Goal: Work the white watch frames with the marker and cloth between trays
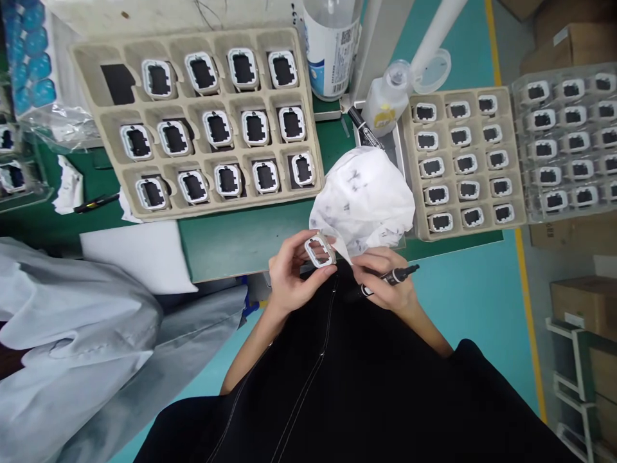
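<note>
Between the thumb and fingers of my left hand (pixel 297 273) is a white-rimmed watch case frame (pixel 319 251), tilted, with an open middle. My right hand (pixel 384 280) is closed around a black marker pen (pixel 398 275) and also pinches a corner of a white wiping cloth (pixel 364 196). The cloth lies bunched on the table edge just beyond both hands and has dark ink smudges. Ahead and left, a beige moulded tray (pixel 202 154) holds several similar frames, and its far left compartment shows only a dark lining.
A second beige tray (pixel 412 161) of frames stands right, beside a clear plastic tray (pixel 523 154). A large bottle (pixel 332 58), a small bottle with a flipped lid (pixel 383 99) and another marker (pixel 364 127) stand behind the cloth. A person in a grey sleeve (pixel 87 321) is at left.
</note>
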{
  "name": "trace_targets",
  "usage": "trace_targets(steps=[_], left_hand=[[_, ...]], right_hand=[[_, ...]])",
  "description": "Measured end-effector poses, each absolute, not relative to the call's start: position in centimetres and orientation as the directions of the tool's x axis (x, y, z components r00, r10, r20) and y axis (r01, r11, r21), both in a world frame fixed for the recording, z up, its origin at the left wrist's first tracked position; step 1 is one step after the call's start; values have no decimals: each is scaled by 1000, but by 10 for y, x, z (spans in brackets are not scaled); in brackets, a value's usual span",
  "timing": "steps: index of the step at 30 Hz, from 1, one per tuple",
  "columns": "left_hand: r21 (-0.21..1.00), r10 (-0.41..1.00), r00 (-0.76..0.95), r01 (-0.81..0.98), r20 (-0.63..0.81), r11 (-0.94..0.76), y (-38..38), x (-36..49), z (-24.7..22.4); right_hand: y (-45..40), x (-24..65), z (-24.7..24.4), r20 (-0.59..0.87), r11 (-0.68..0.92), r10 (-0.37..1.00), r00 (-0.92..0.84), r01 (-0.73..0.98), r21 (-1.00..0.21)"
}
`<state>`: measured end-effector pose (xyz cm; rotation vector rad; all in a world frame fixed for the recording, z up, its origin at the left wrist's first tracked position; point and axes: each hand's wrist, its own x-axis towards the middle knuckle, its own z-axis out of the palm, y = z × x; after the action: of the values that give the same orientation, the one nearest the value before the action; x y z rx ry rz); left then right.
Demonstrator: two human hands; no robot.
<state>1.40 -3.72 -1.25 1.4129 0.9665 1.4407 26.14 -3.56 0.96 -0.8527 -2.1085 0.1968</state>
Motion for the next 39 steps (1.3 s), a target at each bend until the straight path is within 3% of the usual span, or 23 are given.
trace_targets(steps=[4,10,17,22,33,39], left_hand=[[912,912,-16,20,410,-410,-41,11,-13],[822,828,4,120,561,-557,-44,7,-7],[774,781,-14,144,625,-617,-44,7,-10],[800,826,47,225,561,-556,-48,6,-14],[782,805,113,192,583,-593,-47,14,-13],[782,797,108,156,594,-604,-51,13,-14]], right_hand=[[-42,260,-4,674,752,622,-398,544,-373],[-47,252,-26,644,538,720,-259,794,-283],[-42,262,-33,780,497,615,-119,826,-266],[-35,271,-27,762,500,635,-127,819,-280],[-34,243,-6,690,609,671,-271,733,-303],[-30,238,-7,736,635,645,-205,680,-367]])
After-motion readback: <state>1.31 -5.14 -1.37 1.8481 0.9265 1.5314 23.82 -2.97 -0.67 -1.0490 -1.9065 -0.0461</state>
